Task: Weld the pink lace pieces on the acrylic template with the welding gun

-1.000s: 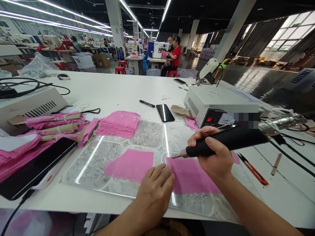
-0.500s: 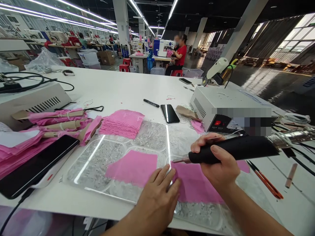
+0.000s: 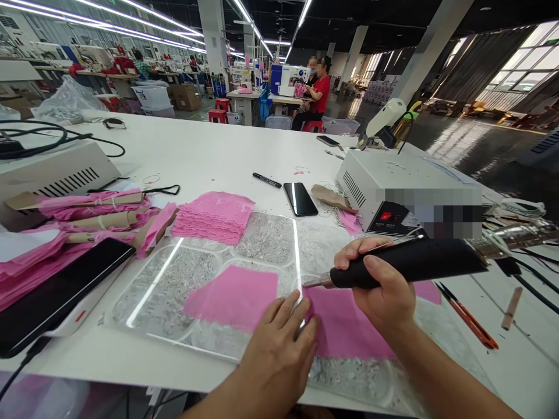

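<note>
My right hand [image 3: 386, 291] grips the black handle of a corded ultrasonic cutter [image 3: 414, 263]. Its thin metal tip points left and meets the upper left corner of a pink fabric piece [image 3: 349, 326]. Flat beside that corner lies my left hand [image 3: 279, 349], fingers stretched out, pressing on the fabric's left edge and the clear mat [image 3: 170, 291] beneath. Just left of these fingers is a second pink fabric piece [image 3: 240, 294] with a slanted side. A neat stack of pink fabric pieces [image 3: 213, 215] sits at the mat's back edge.
On the right stand a grey control box [image 3: 371, 174] with a red display and an orange pair of tweezers [image 3: 469, 320]. Behind the mat lie a phone [image 3: 300, 199] and a black marker [image 3: 266, 180]. Pink bundles [image 3: 91, 206] and a larger phone [image 3: 65, 297] are at left.
The view has shifted slightly. Both hands, the cutter and the fabric pieces keep nearly the same places relative to each other.
</note>
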A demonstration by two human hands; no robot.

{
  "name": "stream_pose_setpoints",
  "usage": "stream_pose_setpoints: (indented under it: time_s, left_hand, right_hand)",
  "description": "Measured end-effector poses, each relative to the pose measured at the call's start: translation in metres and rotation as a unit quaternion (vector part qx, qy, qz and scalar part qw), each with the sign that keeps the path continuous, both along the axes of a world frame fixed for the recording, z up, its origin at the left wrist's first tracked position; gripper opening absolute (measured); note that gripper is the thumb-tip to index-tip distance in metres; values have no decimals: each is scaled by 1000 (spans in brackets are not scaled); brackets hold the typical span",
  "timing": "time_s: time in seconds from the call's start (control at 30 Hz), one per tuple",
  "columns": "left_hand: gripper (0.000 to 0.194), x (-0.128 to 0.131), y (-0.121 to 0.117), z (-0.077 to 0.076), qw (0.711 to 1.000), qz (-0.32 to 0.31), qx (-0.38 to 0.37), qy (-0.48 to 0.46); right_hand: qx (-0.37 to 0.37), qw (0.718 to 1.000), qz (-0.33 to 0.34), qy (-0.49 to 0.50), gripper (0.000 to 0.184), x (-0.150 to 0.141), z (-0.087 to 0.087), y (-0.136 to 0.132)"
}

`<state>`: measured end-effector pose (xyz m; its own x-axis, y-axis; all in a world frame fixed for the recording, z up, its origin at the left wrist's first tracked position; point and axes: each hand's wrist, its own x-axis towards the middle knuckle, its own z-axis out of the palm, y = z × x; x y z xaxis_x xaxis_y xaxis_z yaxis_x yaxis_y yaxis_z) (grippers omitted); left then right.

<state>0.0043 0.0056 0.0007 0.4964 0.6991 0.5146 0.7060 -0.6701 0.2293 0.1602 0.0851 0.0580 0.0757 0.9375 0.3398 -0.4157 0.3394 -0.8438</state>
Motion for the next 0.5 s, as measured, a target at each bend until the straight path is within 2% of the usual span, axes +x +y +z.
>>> stream_pose_setpoints:
  time_s: [0.1, 0.23, 0.37, 0.5]
  left_hand:
    - [30, -2, -2, 0, 1000, -3, 14, 6]
    - [26, -10, -10, 8, 998, -44, 47, -14]
    - [24, -18, -18, 16, 997, -71, 29, -20]
    - [25, -20, -20, 17, 997, -70, 13, -25]
  right_hand:
    - [-2, 1000, -18, 7, 8, 0, 1, 0]
    - [-16, 1000, -10, 18, 9, 6, 6, -6]
    - [-31, 999, 9, 16, 10, 12, 9, -14]
    - [-33, 999, 18, 6, 9, 10, 8, -17]
